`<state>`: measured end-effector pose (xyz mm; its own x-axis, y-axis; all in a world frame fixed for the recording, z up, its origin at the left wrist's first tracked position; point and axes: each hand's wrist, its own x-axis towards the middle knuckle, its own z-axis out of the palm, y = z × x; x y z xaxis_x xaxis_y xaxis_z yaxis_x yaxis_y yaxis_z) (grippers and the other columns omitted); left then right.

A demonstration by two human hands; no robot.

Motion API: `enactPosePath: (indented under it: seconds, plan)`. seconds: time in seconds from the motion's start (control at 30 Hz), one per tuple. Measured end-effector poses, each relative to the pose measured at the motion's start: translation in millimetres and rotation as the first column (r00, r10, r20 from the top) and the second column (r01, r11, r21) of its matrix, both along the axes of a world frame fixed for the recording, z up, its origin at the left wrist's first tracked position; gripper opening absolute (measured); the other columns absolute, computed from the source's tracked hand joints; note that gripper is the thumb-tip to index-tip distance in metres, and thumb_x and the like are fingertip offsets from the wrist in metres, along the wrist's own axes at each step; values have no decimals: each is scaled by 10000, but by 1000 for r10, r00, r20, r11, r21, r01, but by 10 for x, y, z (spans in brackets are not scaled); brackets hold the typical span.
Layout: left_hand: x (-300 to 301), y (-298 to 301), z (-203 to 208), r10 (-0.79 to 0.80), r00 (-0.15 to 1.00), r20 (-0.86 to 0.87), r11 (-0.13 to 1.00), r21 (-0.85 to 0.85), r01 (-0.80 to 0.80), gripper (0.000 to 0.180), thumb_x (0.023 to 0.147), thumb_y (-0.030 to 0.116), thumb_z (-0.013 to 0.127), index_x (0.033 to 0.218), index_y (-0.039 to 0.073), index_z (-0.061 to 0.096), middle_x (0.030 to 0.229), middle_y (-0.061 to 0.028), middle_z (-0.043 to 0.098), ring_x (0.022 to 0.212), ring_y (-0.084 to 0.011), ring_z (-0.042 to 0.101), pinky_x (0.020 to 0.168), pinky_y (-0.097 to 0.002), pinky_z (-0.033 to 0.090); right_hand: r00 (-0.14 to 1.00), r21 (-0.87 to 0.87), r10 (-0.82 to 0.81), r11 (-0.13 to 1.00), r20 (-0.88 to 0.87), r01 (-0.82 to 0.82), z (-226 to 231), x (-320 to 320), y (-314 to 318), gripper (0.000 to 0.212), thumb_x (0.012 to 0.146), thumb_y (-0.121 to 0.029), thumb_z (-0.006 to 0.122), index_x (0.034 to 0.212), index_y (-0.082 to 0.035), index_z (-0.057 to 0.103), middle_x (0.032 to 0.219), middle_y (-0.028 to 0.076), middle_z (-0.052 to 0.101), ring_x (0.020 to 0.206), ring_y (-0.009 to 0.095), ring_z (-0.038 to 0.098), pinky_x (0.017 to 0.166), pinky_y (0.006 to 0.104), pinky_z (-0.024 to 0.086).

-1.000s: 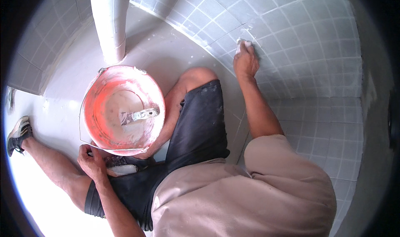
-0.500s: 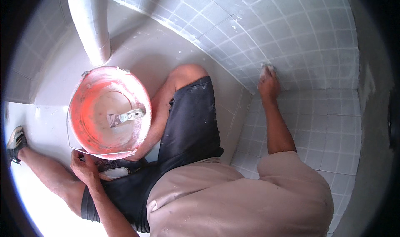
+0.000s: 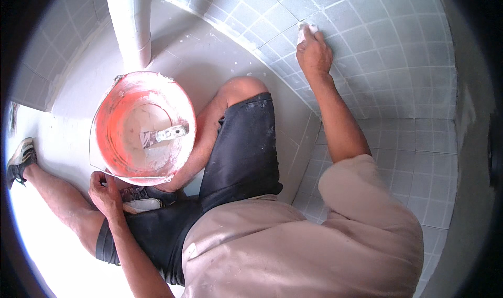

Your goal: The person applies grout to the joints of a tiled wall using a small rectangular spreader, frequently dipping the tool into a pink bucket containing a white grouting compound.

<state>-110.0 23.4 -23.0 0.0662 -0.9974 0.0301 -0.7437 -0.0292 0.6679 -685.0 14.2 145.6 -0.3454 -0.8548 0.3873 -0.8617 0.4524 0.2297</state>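
Left hand (image 3: 106, 194): fingers curled beside the round orange-red bucket (image 3: 113, 127); cannot tell whether gripping it.
Bucket interior: just beyond left hand, whitish-smeared, holding a paste-crusted flat scraper (image 3: 166, 134).
White cylindrical pipe (image 3: 131, 25): beyond left hand.
Grey floor (image 3: 209, 67): white-spotted, between hands.
Small whitish pad (image 3: 301, 34): grasped by right hand (image 3: 315, 54), against grey tiled wall (image 3: 377, 41).

Right arm (image 3: 343, 122): extended forward, elbow slightly bent, wrist nearly in line with the forearm. Right hand (image 3: 316, 54): back of hand exposed, fingers gathered and directed forward. Left forearm (image 3: 135, 253): angled forward and leftward. Left hand (image 3: 106, 196): held low, fingers curled inward
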Motion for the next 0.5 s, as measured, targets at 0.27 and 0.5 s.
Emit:
enactPosePath:
  seconds: [0.27,0.5]
  plan:
    - [-71,-8,32,13,999,-45,1000,-20,-14,215,838,147,632,748,-29,548,656,-158,549,595,-277,523,633,-398,438,972,210,66,977,-225,-18,252,95,-165,366,944,-127,500,1297,-133,593,1237,139,584,1008,319,632,853,464,527]
    - [-103,-28,87,33,998,-62,998,-46,-36,213,832,148,635,750,-35,562,684,-176,587,624,-324,561,644,-416,449,978,137,27,991,-208,2,228,-141,312,500,888,-103,576,1383,-116,506,1245,188,572,1046,377,616,862,466,531]
